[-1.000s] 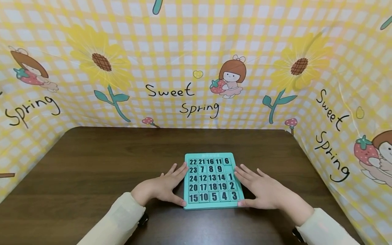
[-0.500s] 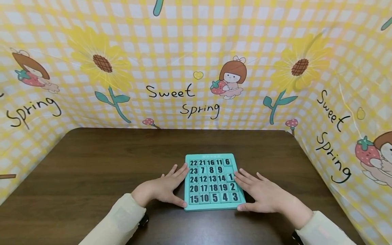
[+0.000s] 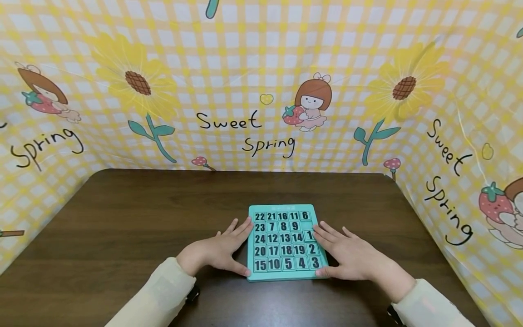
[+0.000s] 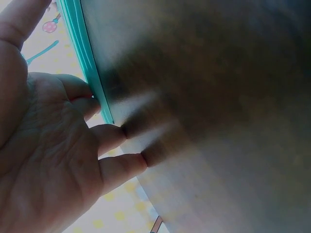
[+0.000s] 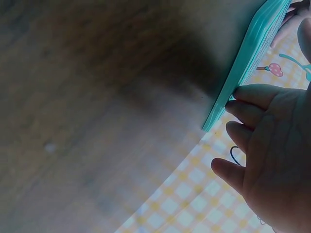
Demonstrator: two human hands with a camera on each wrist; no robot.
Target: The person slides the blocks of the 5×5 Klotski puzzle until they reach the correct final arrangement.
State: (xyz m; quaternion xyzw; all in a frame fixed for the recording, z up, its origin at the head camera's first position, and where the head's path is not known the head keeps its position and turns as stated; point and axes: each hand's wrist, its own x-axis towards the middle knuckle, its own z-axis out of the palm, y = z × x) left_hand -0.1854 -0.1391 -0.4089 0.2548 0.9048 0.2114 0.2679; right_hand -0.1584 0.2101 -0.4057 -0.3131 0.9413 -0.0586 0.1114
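A turquoise number slide puzzle [image 3: 286,275] lies flat on the table, its tiles arranged in a five-by-five grid. The second row's right-hand space holds no tile. My left hand [image 3: 216,251] lies along the puzzle's left side, fingers extended; a fingertip touches the frame near the top and the thumb tip meets the lower left corner. On the opposite side, my right hand [image 3: 353,254] also has straight fingers. Its fingertips reach the right rim beside the 1 tile [image 3: 309,235], covering part of it, while the thumb touches the lower right corner. Both wrist views show fingertips against the puzzle's edge.
The puzzle rests on a dark brown wooden table [image 3: 163,200] with rounded far corners. Behind it and at both sides hangs a yellow checked cloth [image 3: 229,54] printed with flowers, strawberries and "Sweet Spring".
The head view has shifted slightly. Both hands stay at the puzzle's sides, and the right fingertips cover a little more of the 1 tile. The tile layout looks the same.
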